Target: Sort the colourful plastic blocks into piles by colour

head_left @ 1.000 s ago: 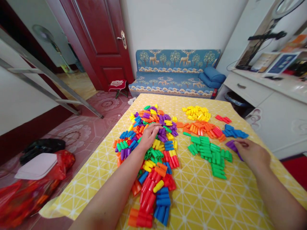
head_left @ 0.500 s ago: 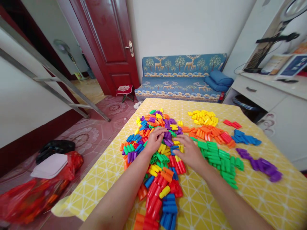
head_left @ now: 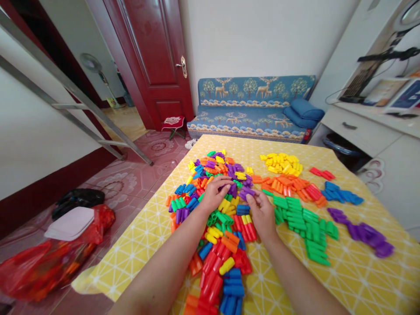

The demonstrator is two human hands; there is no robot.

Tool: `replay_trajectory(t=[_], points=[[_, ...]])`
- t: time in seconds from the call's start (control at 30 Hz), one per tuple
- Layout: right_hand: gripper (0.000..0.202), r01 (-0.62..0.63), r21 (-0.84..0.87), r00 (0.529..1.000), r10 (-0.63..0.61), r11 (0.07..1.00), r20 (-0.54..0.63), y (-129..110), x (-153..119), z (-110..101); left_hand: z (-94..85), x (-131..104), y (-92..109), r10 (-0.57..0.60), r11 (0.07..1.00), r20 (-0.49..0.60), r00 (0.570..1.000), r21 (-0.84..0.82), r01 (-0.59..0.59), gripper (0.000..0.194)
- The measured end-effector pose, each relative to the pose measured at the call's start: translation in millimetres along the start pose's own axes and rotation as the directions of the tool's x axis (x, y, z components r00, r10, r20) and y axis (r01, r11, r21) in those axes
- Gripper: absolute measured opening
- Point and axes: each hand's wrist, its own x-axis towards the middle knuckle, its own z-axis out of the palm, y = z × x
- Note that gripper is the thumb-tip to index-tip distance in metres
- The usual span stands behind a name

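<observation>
In the head view, purple, yellow, green, red, blue and orange tube-shaped plastic blocks lie in a mixed heap [head_left: 225, 216] under and around both hands. My right hand [head_left: 263, 215] pinches a purple block [head_left: 246, 193] between thumb and fingers at the heap's right side. Just left of it, my left hand [head_left: 215, 193] is closed, thumb near fingertips, on another purple block [head_left: 232, 189], partly hidden by the fingers. Below the right hand's fingertips lies a blue block [head_left: 243, 210].
Sorted by colour on the yellow tablecloth [head_left: 131, 245] are yellow blocks [head_left: 282, 164], orange blocks [head_left: 288, 181], green blocks [head_left: 305, 223], blue blocks [head_left: 341, 194] and purple blocks [head_left: 364, 234]. A blue patterned sofa [head_left: 249, 116] stands behind. Red bags [head_left: 49, 267] lie on the floor.
My right hand has gone from spread fingers to a pinch on a purple block. My left fingers have closed further on a purple block. The view has shifted slightly.
</observation>
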Motion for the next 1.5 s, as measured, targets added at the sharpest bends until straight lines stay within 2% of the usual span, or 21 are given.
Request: replay_trajectory(t=[0.2,0.33,0.47,0.63,0.73,0.87,0.97,1.07,1.13,1.2,1.27,1.3,1.4,1.5], points=[[0.031,0.017,-0.034,0.999,-0.019,0.999,-0.041,-1.3,1.2,1.3,-2.0,-1.1,7.7,0.033,0.999,0.063,0.997,0.017,-0.034,0.021],[0.035,0.034,-0.003,0.997,-0.034,0.999,-0.071,-1.7,0.8,1.5,-3.3,-2.5,13.4,0.053,0.998,0.102,0.993,-0.038,-0.049,0.035],[0.032,0.067,-0.023,0.998,-0.067,0.997,0.023,1.3,1.4,0.3,-1.1,-4.3,10.0,0.053,0.997,0.146,0.988,-0.067,-0.044,0.037],[0.032,0.258,-0.196,0.963,-0.235,0.946,0.135,-2.9,1.6,0.4,1.0,-5.5,1.3,0.043,0.996,0.144,0.989,-0.078,-0.032,0.021],[0.029,0.349,-0.292,0.936,-0.317,0.890,0.152,-7.9,0.0,2.0,0.3,-5.6,1.1,0.043,0.995,0.146,0.988,-0.090,-0.030,0.019],[0.023,0.393,-0.397,0.918,-0.375,0.829,0.126,-16.5,2.7,-5.4,-1.5,-5.5,4.3,-0.004,0.995,0.122,0.993,-0.102,0.017,0.022],[0.023,0.396,-0.484,0.904,-0.424,0.780,0.057,-27.8,14.6,-36.6,-2.4,-5.4,4.7,-0.034,0.994,0.100,0.994,-0.099,0.044,0.024],[0.026,0.306,-0.609,0.893,-0.442,0.732,-0.082,-36.3,29.4,-98.9,-2.5,-4.9,4.2,-0.030,0.994,0.096,0.995,-0.102,0.040,0.026],[0.030,0.163,-0.713,0.879,-0.429,0.682,-0.209,-35.2,35.1,-151.7,-2.1,-4.0,4.8,-0.035,0.993,0.093,0.995,-0.106,0.044,0.028],[0.034,-0.037,-0.782,0.880,-0.351,0.622,-0.321,-27.6,35.4,-204.0,-1.4,-2.9,5.8,-0.040,0.993,0.087,0.995,-0.108,0.050,0.030],[0.038,-0.234,-0.798,0.874,-0.240,0.555,-0.423,-15.2,31.4,-246.9,-0.9,-1.9,6.3,-0.043,0.993,0.086,0.995,-0.108,0.052,0.031],[0.040,-0.293,-0.793,0.872,-0.191,0.534,-0.451,-8.3,28.6,-262.7,-0.7,-1.6,6.2,-0.044,0.993,0.085,0.995,-0.108,0.053,0.031],[0.041,-0.350,-0.814,0.892,-0.102,0.464,-0.441,7.9,20.5,-284.7,-0.8,-1.4,4.9,-0.048,0.992,0.081,0.996,-0.109,0.056,0.031],[0.043,-0.344,-0.881,0.901,-0.150,0.325,-0.408,11.0,17.1,-278.3,-1.4,-1.9,4.2,-0.052,0.993,0.082,0.995,-0.105,0.061,0.031]])
